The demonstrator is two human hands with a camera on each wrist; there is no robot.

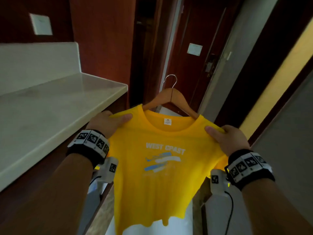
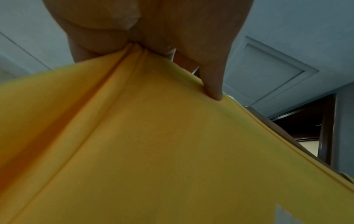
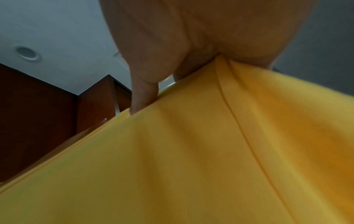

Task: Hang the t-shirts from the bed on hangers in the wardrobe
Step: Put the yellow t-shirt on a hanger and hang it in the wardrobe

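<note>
A yellow t-shirt [image 1: 157, 167] with white "WEST COAST" print hangs on a wooden hanger [image 1: 171, 97] with a metal hook, held up in front of me. My left hand [image 1: 108, 122] grips the shirt's left shoulder, thumb on the front. My right hand [image 1: 227, 138] grips its right shoulder the same way. In the left wrist view my left hand [image 2: 153, 50] pinches a fold of the yellow fabric [image 2: 153, 151]. In the right wrist view my right hand [image 3: 191, 63] pinches the yellow cloth [image 3: 210, 151] too. The hanger's ends are hidden inside the shirt.
A pale stone counter [image 1: 50, 112] runs along the left. Dark red-brown wooden panels [image 1: 105, 39] and a door with a lock [image 1: 210, 63] stand ahead, with a dark opening [image 1: 144, 48] between them. A white wall [image 1: 245, 56] is on the right.
</note>
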